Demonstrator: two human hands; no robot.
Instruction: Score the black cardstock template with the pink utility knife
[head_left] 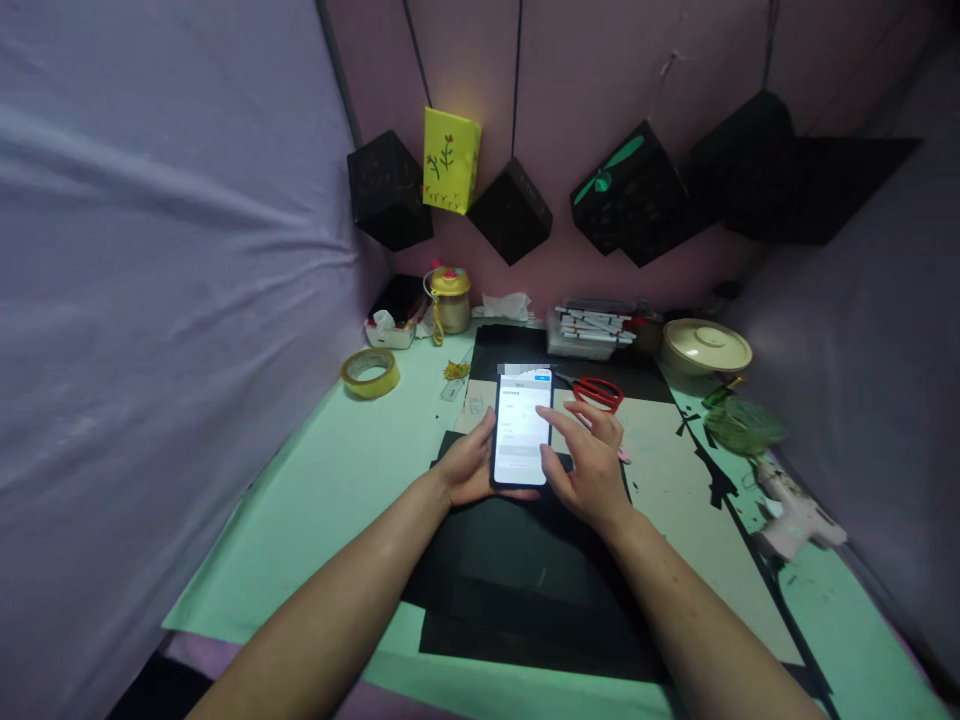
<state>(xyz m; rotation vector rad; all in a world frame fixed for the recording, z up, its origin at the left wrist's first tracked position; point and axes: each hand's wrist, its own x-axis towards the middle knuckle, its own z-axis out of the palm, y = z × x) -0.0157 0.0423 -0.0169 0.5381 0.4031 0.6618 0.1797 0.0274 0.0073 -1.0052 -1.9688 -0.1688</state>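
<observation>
A smartphone (pixel 520 440) with a bright white screen is held upright over the table, gripped by my left hand (pixel 471 465) along its left side and bottom. At the screen's right side is my right hand (pixel 592 455), fingers apart, its index fingertip on or just over the glass. Whether that fingertip touches cannot be made out. Beneath both hands lie sheets of black paper (pixel 540 590). Red-handled scissors (pixel 600 392) rest just beyond my right hand, on a pale board (pixel 682 480).
Yellow tape (pixel 370 374) lies at left. Behind stand a yellow-lidded cup (pixel 451 300), a box of white sticks (pixel 592 328) and a cream lidded bowl (pixel 706 346). A glue gun (pixel 795 515) and black scraps lie right. Black boxes (pixel 511 212) and a yellow box (pixel 451 160) hang above.
</observation>
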